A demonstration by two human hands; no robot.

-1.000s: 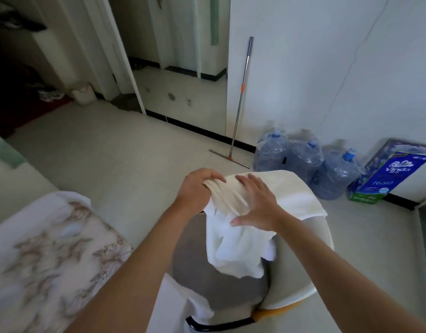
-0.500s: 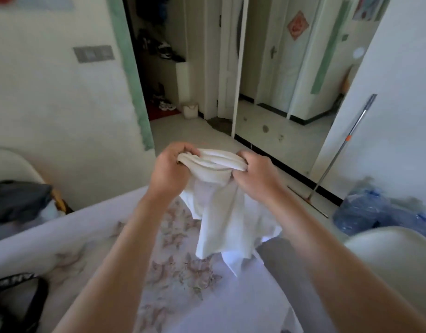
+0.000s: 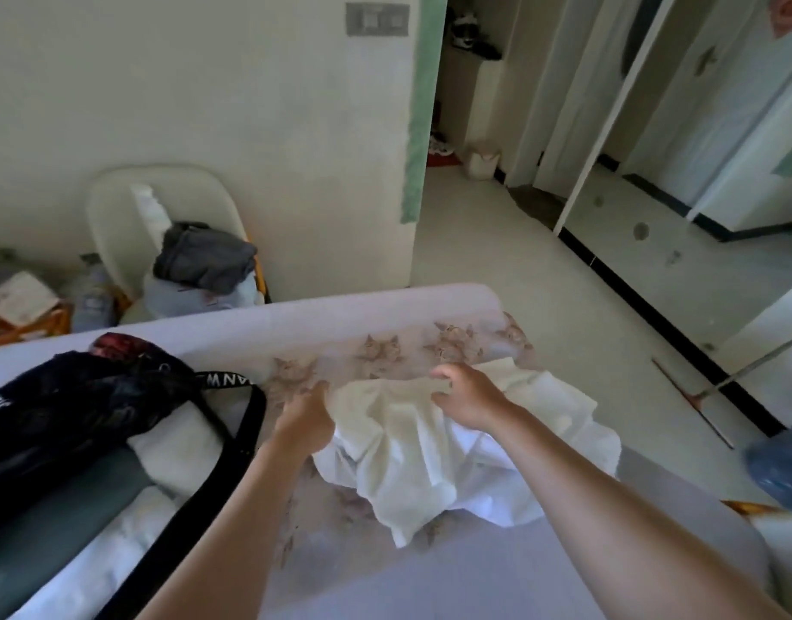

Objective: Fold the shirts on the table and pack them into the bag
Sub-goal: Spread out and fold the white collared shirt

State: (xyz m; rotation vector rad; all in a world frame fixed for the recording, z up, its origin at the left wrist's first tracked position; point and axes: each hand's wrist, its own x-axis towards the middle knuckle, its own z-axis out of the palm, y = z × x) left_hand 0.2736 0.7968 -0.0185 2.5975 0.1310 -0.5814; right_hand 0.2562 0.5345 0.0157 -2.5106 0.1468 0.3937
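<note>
Shirt (image 3: pixel 407 454) lies crumpled on table (image 3: pixel 430 575), right of bag (image 3: pixel 72 404). Left hand (image 3: pixel 307 418) and right hand (image 3: pixel 470 398) each pinch its far edge. Likely step: spreading. Advice: draw hands apart, tension the edge, smooth wrinkles flat before first fold.

The black bag (image 3: pixel 72 409) runs off the left edge, and the left hand (image 3: pixel 307 418) hides its fingertips under the white shirt (image 3: pixel 407 454).

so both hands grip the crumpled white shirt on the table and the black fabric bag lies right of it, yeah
No: the head view shows the black fabric bag left of the crumpled white shirt. The left hand and right hand do grip it.
</note>
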